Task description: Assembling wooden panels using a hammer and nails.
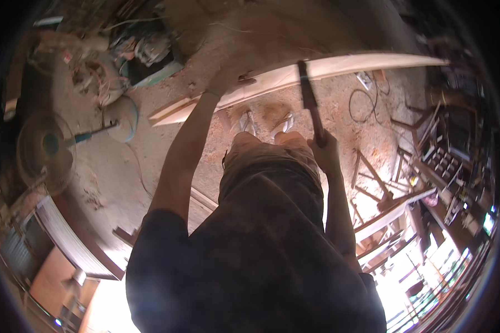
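Observation:
A long pale wooden plank (366, 64) stretches across in front of my feet, its near left end showing a split or doubled edge. My left hand (228, 83) is on the plank's upper edge left of its middle, with the fingers curled over it; they are partly blurred. My right hand (324, 149) is closed round the reddish-brown handle of a long dark tool (306, 91). The tool's narrow dark part points away from me and overlaps the plank in view. Blur hides whether it is a blade or a hammer.
On the left stand a fan (47, 145) with a teal hub and round base, and a cluttered machine (150, 55) farther back. Wooden frames (372, 177) and a bench-like board (397, 211) stand at right. A dark cable (364, 105) loops on the dusty floor.

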`<action>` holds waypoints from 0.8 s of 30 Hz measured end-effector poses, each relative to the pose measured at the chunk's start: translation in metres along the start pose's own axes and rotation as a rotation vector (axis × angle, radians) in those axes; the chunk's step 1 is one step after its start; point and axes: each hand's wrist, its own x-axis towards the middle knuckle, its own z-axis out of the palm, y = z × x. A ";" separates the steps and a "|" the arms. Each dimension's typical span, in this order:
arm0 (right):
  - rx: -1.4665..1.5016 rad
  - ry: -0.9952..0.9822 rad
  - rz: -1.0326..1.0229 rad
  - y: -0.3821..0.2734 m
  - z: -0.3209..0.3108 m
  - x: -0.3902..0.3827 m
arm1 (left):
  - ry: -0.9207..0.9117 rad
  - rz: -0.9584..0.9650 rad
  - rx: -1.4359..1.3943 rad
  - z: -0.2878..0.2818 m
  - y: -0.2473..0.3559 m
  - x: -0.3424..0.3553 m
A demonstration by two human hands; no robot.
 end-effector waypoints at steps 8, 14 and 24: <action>-0.395 0.012 0.263 0.062 0.005 -0.078 | -0.006 -0.102 0.208 0.004 0.003 -0.001; -0.261 -0.077 0.236 0.109 0.038 -0.083 | -0.039 -0.124 0.304 0.004 0.005 0.004; -0.005 -0.346 0.304 0.251 0.288 0.005 | 0.001 -0.061 0.137 0.014 -0.013 0.008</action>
